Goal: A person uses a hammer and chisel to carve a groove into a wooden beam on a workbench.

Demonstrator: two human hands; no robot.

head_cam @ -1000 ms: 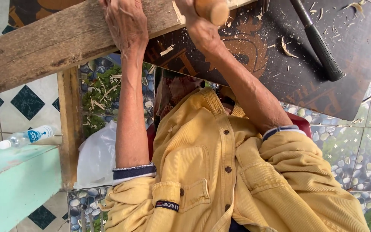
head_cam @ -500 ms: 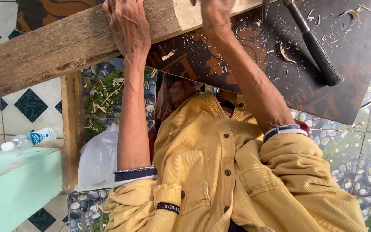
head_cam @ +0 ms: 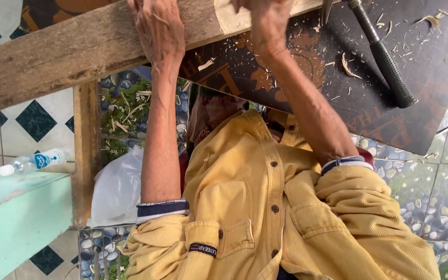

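A tiled floor lies under everything. Across the top of the view runs a rough, weathered plank, set on a wooden post. Its near face is cut pale and fresh just by the right hand. Beyond it a dark patterned board lies flat, and a pale green bench fills the lower left corner. A white bag sits at the foot of the post.

A hammer with a black grip rests on the dark board, just to the right of the right hand and apart from it.

The left hand lies palm down on the plank and seems to press on it. Its fingertips run past the top edge, so I cannot tell whether they curl over the wood. The right hand is bunched at the pale cut, touching the plank. What it grips, if anything, is out of view. The two hands are near each other on the same plank, with a stretch of wood between them.

Judging by the fresh cut and the wood chips scattered on the board, the work is the shaving or shaping of this plank. The next stroke likely calls for the left hand to keep the wood from shifting.

A small plastic bottle lies on the bench, well apart.
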